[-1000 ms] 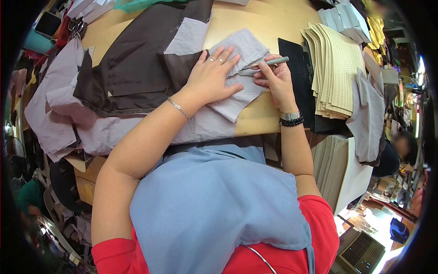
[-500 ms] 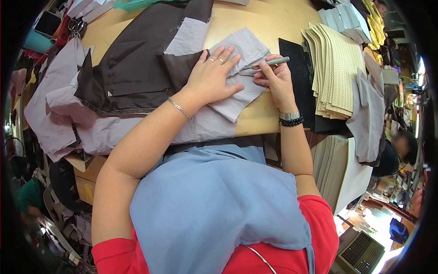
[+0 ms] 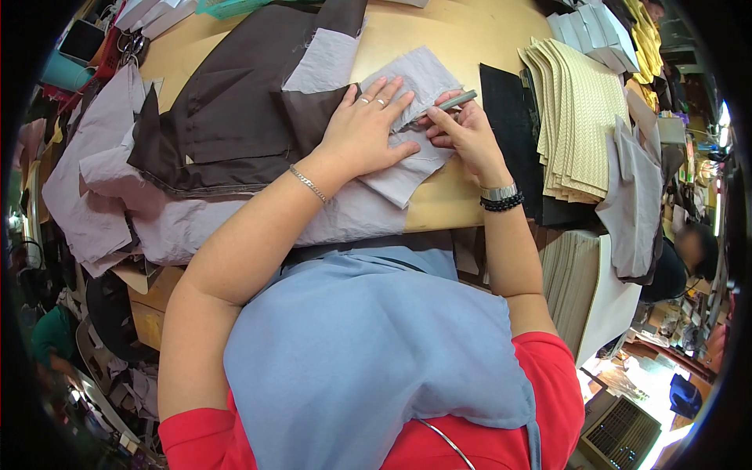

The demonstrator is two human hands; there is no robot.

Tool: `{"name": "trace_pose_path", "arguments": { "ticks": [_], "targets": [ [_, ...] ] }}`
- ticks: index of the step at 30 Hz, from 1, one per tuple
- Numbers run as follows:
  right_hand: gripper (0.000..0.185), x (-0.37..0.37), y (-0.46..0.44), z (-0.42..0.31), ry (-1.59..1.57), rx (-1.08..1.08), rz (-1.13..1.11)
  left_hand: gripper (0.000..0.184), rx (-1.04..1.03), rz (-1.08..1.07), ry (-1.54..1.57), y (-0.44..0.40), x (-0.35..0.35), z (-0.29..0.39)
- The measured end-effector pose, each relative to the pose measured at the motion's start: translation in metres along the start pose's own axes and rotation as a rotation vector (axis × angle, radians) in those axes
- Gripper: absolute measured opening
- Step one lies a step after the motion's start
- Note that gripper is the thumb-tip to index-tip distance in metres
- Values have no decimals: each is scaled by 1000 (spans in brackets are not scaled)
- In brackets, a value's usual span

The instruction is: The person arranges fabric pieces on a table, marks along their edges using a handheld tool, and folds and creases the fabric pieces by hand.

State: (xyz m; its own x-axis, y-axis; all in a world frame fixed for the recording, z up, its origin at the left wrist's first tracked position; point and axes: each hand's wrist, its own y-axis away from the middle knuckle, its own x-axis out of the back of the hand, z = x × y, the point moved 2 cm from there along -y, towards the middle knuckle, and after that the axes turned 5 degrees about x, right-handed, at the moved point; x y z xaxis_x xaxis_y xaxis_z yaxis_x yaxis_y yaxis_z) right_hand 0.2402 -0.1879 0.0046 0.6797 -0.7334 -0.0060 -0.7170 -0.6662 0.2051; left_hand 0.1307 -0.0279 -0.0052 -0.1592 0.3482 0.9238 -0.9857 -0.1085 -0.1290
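Observation:
My left hand [image 3: 364, 129] lies flat with its fingers spread on pale grey lining cloth and the edge of a dark brown garment piece [image 3: 227, 110]. To its right, my right hand [image 3: 464, 135] pinches a slim pen-like tool [image 3: 457, 99] with a grey-green barrel. The tool slants down to the left toward the frayed edge of the folded grey cloth [image 3: 423, 78]. Its tip is hidden by my fingers and the fold, so I cannot tell whether it is a pen or a blade.
Black sheet material [image 3: 505, 129] and a fanned stack of cream textured sheets [image 3: 576, 117] lie to the right. Grey cloth [image 3: 630, 196] hangs at the right edge. Scissors [image 3: 135, 48] and a teal cup [image 3: 66, 70] stand far left. People are at the sides.
My right hand has shifted a little to the left along the cloth edge, carrying the tool with it. My left hand stays in place on the cloth.

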Motion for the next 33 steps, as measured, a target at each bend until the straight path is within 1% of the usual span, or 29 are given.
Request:
{"name": "trace_pose_path", "arguments": {
  "ticks": [5, 8, 11, 12, 15, 17, 20, 23, 24, 27, 28, 31, 33],
  "targets": [
    [22, 0, 0, 0, -20, -26, -16, 80, 6, 0, 30, 0, -1, -2],
    [23, 3, -2, 1, -36, -27, -7, 77, 34, -20, 43, 5, 8, -1],
    [23, 0, 3, 0, -21, -38, 16, 72, 85, -32, -105, 29, 36, 0],
    [23, 0, 3, -2, -8, -37, 12, 68, 114, -58, -117, 35, 34, -6],
    [21, -1, 3, -4, -4, -40, -37, 71, 158, -28, -64, 44, 29, -10],
    [20, -2, 5, -7, -15, -49, -35, 74, 165, -58, -70, 43, 29, -11],
    [19, 1, 7, 3, -222, -89, -267, 76, 152, -42, -73, 42, 28, -12],
    [19, -7, 23, 1, -337, -94, -213, 79, 141, -14, -65, 44, 26, -15],
    [19, -7, 21, 10, -329, -15, -133, 80, 141, -8, -59, 45, 25, -15],
    [21, -12, 29, 5, -226, 162, 64, 86, 163, -19, -37, 47, 28, -14],
    [21, -13, 33, 1, -176, 159, 69, 87, 172, -25, -35, 48, 28, -15],
    [21, -20, 38, -1, -224, 175, 14, 94, 186, -59, -37, 56, 30, -15],
    [21, -23, 35, 10, -227, 137, -6, 98, 189, -83, -48, 59, 32, -16]
  ]
}}
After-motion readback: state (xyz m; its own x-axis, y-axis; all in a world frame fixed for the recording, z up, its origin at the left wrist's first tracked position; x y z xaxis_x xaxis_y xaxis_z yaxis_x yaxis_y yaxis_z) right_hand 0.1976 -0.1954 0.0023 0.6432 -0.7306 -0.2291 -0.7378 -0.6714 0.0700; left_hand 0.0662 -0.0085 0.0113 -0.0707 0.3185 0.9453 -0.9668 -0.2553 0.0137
